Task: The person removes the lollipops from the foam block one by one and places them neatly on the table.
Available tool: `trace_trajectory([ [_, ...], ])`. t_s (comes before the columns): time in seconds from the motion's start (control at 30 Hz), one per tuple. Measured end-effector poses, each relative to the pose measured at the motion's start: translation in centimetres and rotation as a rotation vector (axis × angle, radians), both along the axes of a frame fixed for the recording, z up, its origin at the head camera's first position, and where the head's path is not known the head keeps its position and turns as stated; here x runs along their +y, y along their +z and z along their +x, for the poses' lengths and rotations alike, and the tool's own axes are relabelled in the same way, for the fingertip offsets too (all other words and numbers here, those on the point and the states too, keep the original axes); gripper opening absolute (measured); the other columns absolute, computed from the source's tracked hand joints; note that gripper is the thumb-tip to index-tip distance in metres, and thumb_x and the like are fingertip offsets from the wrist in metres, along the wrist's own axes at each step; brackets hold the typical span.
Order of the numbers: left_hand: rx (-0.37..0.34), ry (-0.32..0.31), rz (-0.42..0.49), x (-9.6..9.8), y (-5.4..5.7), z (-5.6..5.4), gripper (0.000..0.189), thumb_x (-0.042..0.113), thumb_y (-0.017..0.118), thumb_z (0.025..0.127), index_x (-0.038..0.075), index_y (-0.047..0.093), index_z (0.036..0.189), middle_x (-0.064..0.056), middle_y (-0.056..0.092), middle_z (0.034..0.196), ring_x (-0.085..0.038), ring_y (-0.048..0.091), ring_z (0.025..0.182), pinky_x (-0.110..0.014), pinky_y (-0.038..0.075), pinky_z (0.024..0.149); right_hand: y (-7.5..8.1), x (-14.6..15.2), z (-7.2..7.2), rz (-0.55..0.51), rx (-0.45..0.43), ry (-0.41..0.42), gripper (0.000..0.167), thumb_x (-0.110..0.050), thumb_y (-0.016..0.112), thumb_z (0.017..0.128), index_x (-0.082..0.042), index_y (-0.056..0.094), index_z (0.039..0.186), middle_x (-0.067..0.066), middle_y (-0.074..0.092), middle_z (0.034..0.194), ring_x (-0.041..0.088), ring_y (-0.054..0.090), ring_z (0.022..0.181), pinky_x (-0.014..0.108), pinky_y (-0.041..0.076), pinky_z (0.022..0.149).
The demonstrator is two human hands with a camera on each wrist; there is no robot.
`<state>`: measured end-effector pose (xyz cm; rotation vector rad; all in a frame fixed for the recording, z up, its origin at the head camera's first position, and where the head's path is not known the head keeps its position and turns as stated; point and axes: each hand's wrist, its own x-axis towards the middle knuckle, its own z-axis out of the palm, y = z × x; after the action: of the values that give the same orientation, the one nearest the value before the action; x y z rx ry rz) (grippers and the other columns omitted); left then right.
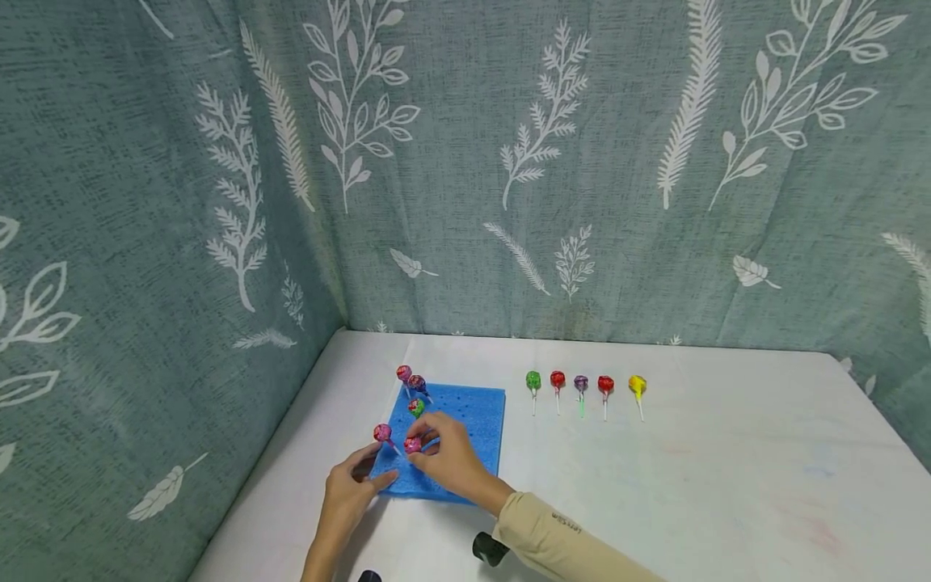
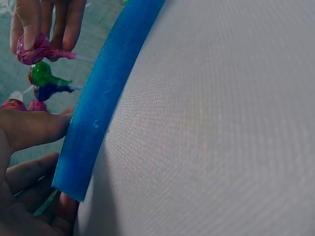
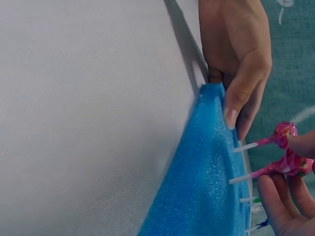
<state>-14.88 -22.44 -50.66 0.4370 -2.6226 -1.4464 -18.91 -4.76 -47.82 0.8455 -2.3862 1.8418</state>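
My right hand [image 1: 452, 459] pinches the wrapped head of a pink lollipop [image 1: 412, 444] between thumb and fingers. Its white stick meets the top face of a blue foam board [image 1: 482, 420]. At the board's near left corner, my left hand [image 1: 347, 489] grips the edge, thumb on top and fingers curled at the side. Close by stands another pink lollipop [image 1: 382, 433], its stick in the foam. Farther back, a green-and-red lollipop [image 1: 416, 406], a dark blue lollipop [image 1: 418, 383] and a pink lollipop [image 1: 404, 373] stand in the board, leaning a little.
Several lollipops lie in a row right of the board on the white table [image 1: 713, 477], from a green lollipop [image 1: 533, 380] to a yellow lollipop [image 1: 638, 384]. A dark cylinder [image 1: 490, 548] lies under the right sleeve. Patterned curtain [image 1: 465, 162] borders the back and left.
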Motion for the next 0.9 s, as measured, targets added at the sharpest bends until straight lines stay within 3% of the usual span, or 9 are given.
trace_trajectory([
  [0.43,0.004,0.004,0.009,0.1,0.3,0.3,0.056,0.019,0.080,0.076,0.003,0.060,0.126,-0.015,0.066,0.107,-0.028,0.059,0.100,-0.042,0.046,0.086,-0.1,0.1,0.0,-0.071,-0.049,-0.065,0.020,0.000,0.072,0.080,-0.009,0.062,0.095,0.000,0.061,0.094,0.012,0.061,0.083,0.022,0.053,0.070],
  [0.9,0.022,-0.001,0.016,0.1,0.2,0.2,0.055,0.018,0.080,0.076,0.003,0.060,0.125,-0.015,0.066,0.107,-0.027,0.059,0.100,-0.041,0.046,0.087,2.5,1.2,-0.4,-0.112,-0.040,-0.048,0.020,-0.003,0.072,0.082,-0.007,0.062,0.098,0.002,0.061,0.096,0.016,0.062,0.087,0.026,0.054,0.073],
])
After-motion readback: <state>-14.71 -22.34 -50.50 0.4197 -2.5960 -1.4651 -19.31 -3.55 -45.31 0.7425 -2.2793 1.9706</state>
